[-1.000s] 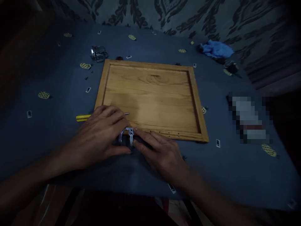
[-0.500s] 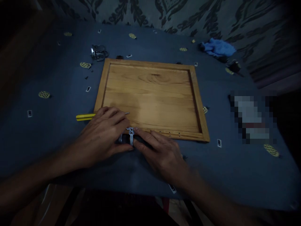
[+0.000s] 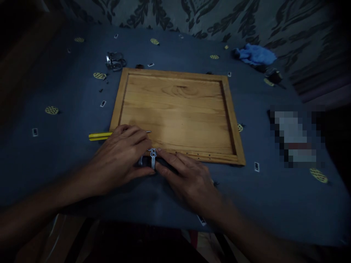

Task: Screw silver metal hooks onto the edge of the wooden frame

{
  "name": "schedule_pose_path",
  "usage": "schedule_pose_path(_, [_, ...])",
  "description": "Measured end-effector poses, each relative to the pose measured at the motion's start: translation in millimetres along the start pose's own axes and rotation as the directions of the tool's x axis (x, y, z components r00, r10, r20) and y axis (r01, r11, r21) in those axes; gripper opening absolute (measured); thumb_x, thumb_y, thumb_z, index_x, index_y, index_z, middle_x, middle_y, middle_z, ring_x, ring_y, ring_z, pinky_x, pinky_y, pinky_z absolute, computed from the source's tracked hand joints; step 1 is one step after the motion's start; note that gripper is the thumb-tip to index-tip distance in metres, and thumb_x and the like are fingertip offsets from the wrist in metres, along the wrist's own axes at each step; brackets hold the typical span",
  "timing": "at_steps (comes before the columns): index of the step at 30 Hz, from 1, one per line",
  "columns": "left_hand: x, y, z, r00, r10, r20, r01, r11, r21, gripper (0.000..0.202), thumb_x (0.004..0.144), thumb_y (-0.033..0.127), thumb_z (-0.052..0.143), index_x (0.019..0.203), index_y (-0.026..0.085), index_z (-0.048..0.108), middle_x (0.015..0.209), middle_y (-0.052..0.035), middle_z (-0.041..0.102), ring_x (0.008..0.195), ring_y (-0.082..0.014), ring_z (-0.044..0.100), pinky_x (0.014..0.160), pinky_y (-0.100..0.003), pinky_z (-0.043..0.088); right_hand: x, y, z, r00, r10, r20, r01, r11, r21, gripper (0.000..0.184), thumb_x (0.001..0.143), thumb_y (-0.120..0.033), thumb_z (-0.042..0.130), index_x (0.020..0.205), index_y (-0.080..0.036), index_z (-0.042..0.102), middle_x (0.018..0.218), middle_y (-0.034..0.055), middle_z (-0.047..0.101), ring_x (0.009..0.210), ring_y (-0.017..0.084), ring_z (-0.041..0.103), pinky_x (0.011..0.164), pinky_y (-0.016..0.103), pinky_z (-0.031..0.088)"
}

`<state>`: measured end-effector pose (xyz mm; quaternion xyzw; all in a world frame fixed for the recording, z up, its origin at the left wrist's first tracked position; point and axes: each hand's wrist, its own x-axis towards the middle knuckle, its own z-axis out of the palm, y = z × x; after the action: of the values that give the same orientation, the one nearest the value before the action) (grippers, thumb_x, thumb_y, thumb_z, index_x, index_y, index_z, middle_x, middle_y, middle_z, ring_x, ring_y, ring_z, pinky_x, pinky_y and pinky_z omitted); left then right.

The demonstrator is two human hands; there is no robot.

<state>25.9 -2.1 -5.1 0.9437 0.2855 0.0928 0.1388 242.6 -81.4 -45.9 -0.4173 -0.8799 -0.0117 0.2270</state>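
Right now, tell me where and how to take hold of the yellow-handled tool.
I would grip the yellow-handled tool by its handle, coming from the left and pinching across its width. That end juts out left of the wooden panel, while the left hand hides the middle and the thin metal tip points right.

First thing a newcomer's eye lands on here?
Likely the pale wooden panel, mid-table. Next, the left hand and right hand at its near edge, a shiny metal fitting between them. Then the yellow screwdriver, partly hidden by the left hand, and the bright blue cloth at far right.
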Motion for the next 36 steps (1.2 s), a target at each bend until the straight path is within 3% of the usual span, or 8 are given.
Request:
schedule_pose_path(17, [1.1, 0.2, -0.2, 1.000, -0.008, 0.006, 0.008, 1.000, -0.014, 0.031, 0.087, 0.041, 0.075, 0.103, 0.015, 0.066, 0.105, -0.0068, 0.068, 0.103, -0.0275, 0.061, 0.090, -0.044, 0.045, 1.9, -0.6, -5.0, 0.999, -0.001, 0.048, 0.002, 0.999, -0.035, 0.032, 0.105, -0.016, 0.043, 0.117, -0.018, 0.073, 0.129, 0.0083, 0.073, 0.094, 0.018, 0.065, 0.078, 0.029, 0.057])
schedule_pose_path(36, [0.7, 0.7, -0.1, 1.000, -0.005, 0.001, 0.005, 1.000, -0.025, 0.034, 0.090, 0.044, 0.072, 0.109, 0.016, 0.069, 0.109, -0.0082, 0.070, 0.109, -0.0281, 0.062, 0.094, -0.045, 0.047, 0.8, -1.0, -6.0, 0.996, -0.002, 0.094, 0.002, 1.000, 0.000, 0.026, 0.099, -0.015, 0.059, 0.122, -0.015, 0.071, 0.133, 0.0125, 0.070, 0.098, 0.020, 0.064, 0.080, 0.031, 0.058])
